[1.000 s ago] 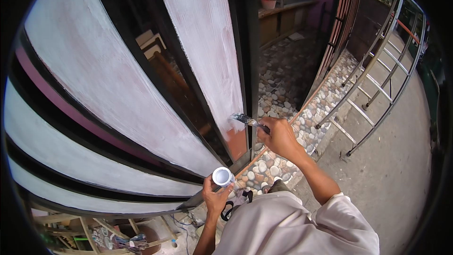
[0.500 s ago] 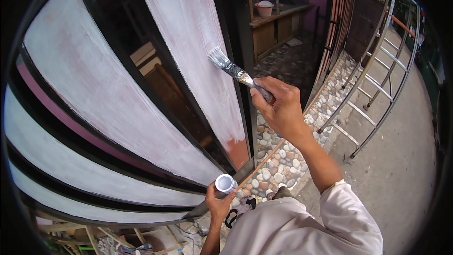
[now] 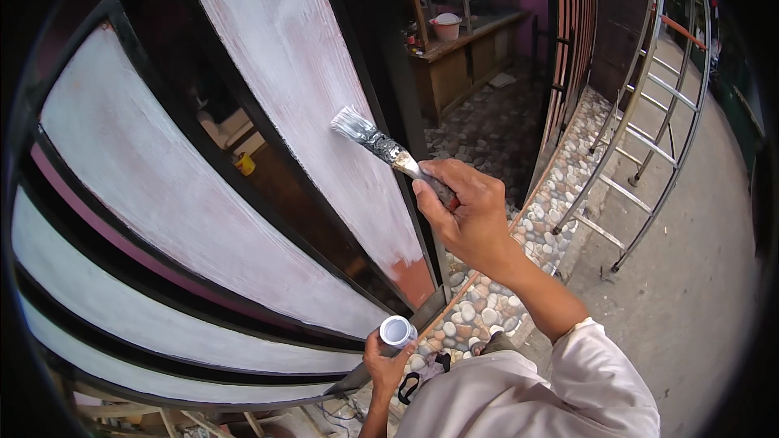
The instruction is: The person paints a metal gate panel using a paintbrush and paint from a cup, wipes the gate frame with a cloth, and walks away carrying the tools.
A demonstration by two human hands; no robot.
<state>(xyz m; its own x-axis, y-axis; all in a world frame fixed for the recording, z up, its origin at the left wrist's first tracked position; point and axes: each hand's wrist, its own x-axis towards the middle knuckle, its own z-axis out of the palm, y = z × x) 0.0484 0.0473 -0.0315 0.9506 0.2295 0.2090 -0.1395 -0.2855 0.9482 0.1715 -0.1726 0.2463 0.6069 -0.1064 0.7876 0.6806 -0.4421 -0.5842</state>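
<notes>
Two things were held, a paintbrush (image 3: 398, 159) clamped in the fingers of the right hand (image 3: 475, 215), its bristles over a white-streaked slat (image 3: 304, 73), a paint cup (image 3: 397, 331) clasped lower down by the left hand (image 3: 385, 367).

Head-high view, facing forward (and down).

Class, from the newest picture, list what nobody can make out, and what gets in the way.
All in the head view:
- Handle end of the black-and-silver paintbrush: inside the right hand.
- Lower side of the small white round pot: behind the left hand.
- Wearer's upper legs: under the pale loose shirt.
- Lower ends of the pale wooden poles: cut off by the bottom edge.
</notes>
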